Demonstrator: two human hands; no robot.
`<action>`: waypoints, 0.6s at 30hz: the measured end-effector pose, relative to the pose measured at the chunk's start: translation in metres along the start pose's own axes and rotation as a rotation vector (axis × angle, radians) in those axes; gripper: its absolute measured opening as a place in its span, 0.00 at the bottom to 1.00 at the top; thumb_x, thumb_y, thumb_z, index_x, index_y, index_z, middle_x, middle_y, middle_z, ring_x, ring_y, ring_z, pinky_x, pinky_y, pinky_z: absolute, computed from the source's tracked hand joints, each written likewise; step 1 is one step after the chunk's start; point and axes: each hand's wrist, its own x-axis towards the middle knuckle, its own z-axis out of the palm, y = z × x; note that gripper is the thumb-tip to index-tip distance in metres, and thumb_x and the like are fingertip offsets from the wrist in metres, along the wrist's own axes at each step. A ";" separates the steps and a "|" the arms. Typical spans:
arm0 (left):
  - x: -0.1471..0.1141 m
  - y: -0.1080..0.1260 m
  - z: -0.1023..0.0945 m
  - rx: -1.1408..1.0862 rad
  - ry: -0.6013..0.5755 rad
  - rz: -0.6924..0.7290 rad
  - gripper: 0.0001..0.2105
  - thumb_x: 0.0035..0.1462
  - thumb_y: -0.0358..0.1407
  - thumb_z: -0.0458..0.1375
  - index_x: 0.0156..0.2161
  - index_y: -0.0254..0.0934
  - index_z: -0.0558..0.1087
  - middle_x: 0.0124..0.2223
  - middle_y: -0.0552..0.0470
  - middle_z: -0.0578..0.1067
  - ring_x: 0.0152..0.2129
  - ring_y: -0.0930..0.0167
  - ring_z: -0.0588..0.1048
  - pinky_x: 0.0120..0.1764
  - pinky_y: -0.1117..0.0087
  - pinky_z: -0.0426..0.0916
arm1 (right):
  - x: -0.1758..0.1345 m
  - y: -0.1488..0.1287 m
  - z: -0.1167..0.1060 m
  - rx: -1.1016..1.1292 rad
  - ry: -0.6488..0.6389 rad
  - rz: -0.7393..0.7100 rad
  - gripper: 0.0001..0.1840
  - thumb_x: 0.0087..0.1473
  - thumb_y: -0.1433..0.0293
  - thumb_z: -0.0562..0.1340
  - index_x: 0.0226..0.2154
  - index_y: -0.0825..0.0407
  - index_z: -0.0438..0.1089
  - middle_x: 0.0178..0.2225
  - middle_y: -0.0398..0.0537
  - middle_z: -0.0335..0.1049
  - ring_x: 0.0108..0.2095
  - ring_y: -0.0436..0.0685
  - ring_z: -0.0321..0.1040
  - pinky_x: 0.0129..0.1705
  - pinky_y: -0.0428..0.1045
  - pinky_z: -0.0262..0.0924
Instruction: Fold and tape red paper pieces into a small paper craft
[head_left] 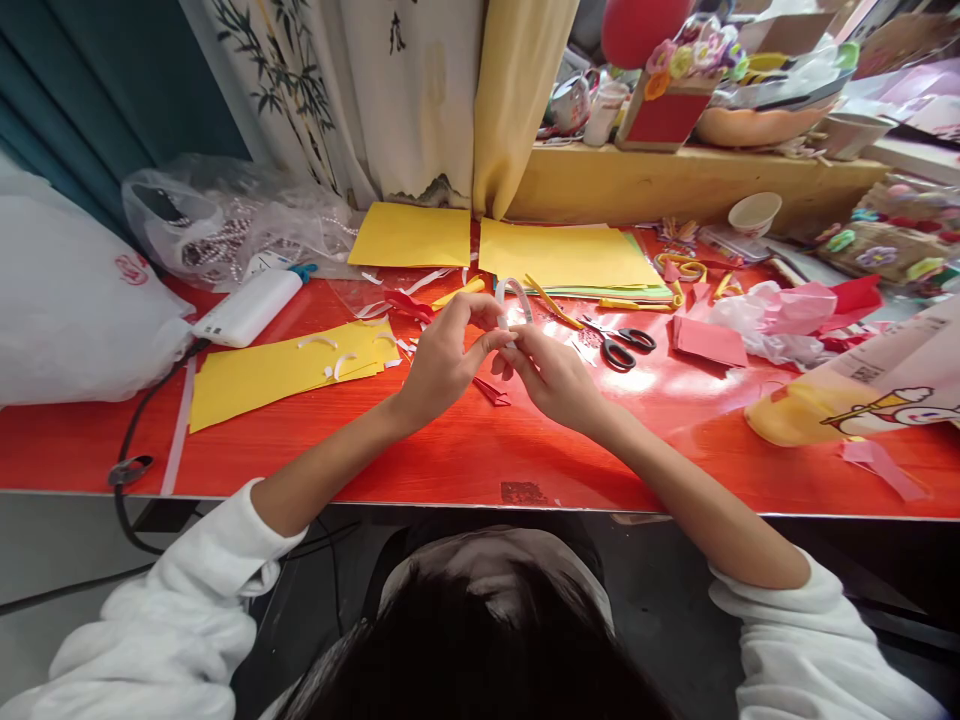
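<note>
Over the middle of the red table [450, 465], both my hands meet at a small looped white strip [514, 290], which looks like tape or paper. My left hand [444, 355] pinches the strip's lower end between thumb and forefinger. From the other side my right hand [553, 372] grips it, fingertips touching those of the left. The loop stands up above the fingers; its exact ends are hidden by them. Just right of my hands lie black-handled scissors [619, 345]. A folded red paper piece [491, 391] rests below the hands.
Yellow paper strips [281, 378] with white curled scraps lie left. Stacked yellow sheets [562, 252] are at the back. A white power bank [247, 307] with a black cable sits left. A drink cup [855, 400] lies at right, near pink paper [709, 341].
</note>
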 end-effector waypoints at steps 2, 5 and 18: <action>0.001 0.000 -0.001 0.020 -0.005 0.028 0.06 0.58 0.38 0.55 0.35 0.38 0.65 0.34 0.55 0.71 0.33 0.78 0.70 0.39 0.74 0.67 | 0.000 -0.001 0.000 0.002 0.004 -0.014 0.07 0.63 0.68 0.47 0.35 0.51 0.58 0.28 0.45 0.69 0.28 0.50 0.65 0.32 0.46 0.58; 0.005 0.001 -0.007 0.010 -0.030 0.036 0.06 0.59 0.38 0.55 0.39 0.39 0.66 0.33 0.55 0.71 0.31 0.78 0.71 0.38 0.75 0.68 | 0.003 -0.005 -0.006 -0.003 0.010 -0.018 0.09 0.63 0.69 0.47 0.33 0.51 0.59 0.26 0.44 0.67 0.27 0.49 0.62 0.31 0.46 0.56; 0.015 0.000 -0.020 0.097 -0.253 0.075 0.14 0.64 0.38 0.46 0.42 0.35 0.72 0.27 0.54 0.70 0.25 0.77 0.68 0.34 0.72 0.66 | 0.006 0.001 -0.019 -0.187 0.217 -0.122 0.17 0.62 0.66 0.49 0.22 0.51 0.57 0.19 0.41 0.59 0.22 0.49 0.55 0.32 0.48 0.52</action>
